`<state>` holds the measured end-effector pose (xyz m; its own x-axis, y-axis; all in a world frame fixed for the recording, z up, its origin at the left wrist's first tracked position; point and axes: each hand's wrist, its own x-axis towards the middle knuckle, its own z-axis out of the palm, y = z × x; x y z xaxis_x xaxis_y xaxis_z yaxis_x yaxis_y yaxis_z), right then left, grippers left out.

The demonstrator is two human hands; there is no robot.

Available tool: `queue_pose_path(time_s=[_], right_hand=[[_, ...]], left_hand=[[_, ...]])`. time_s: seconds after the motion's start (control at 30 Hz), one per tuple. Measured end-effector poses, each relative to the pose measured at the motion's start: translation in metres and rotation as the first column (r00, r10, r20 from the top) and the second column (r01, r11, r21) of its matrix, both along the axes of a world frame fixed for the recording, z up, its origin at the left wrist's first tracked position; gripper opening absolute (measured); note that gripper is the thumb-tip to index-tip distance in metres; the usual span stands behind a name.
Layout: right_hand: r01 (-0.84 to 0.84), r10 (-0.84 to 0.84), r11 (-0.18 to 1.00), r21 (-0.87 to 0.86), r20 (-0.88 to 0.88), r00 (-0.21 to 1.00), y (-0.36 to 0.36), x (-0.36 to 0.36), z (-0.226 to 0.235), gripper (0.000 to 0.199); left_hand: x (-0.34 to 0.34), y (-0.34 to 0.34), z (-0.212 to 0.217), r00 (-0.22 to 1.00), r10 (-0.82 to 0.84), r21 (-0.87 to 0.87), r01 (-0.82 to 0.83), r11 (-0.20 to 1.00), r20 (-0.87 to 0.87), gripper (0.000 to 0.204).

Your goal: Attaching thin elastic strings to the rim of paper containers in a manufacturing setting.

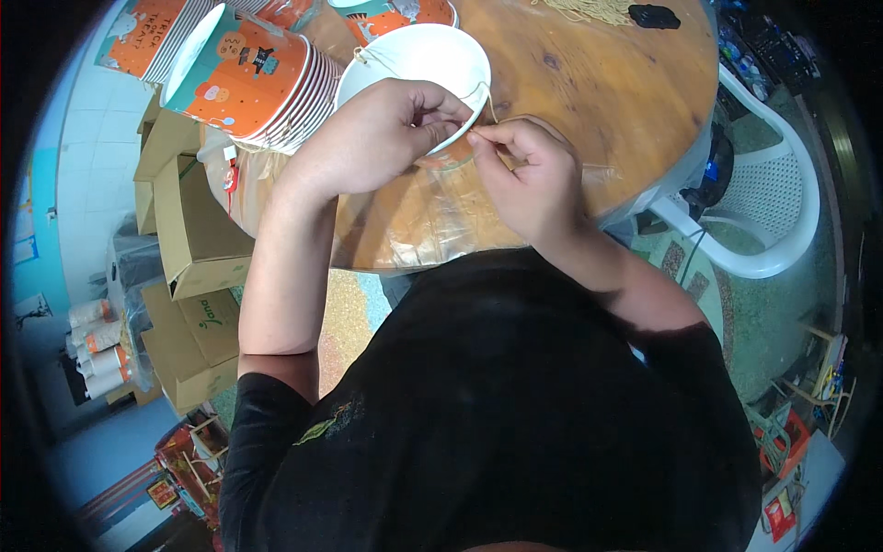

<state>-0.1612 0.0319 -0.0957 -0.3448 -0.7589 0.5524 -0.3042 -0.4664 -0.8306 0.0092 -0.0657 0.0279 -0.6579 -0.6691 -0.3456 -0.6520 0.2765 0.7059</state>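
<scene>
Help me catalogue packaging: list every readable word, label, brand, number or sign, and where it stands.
Wording left uncopied:
Orange-and-teal paper bucket, upper left: legible lettering.
Opened brown cardboard box: legible green lettering.
Red packet, lower right: too small.
Held white-lined paper bucket: none readable.

White bucket interior (428, 57), beige cord (361, 56), orange-and-teal cartoon-patterned bucket stack (248, 83).

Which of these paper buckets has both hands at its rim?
The bucket showing its white inside, with string, left hand and right hand all at its rim. The others, like the nested stack to its left, have no hand on them.
</scene>
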Motion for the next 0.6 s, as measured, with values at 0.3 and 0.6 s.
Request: queue_pose_path(time_s=[0.3, 0.6], right_hand=[[0.028, -0.028, 1.0, -0.002, -0.059, 0.998, -0.003, -0.001, 0.0, 0.01], [-0.211, 0.289, 0.957, -0.199, 0.581, 0.761, -0.008, -0.013, 0.012, 0.014]], left_hand=[[-0.002, -0.003, -0.009, 0.999, -0.03, -0.138, 0.034, 0.99, 0.03, 0.015], [-0.003, 0.018, -0.016, 0.995, 0.037, -0.337, -0.066, 0.939, -0.09, 0.011]])
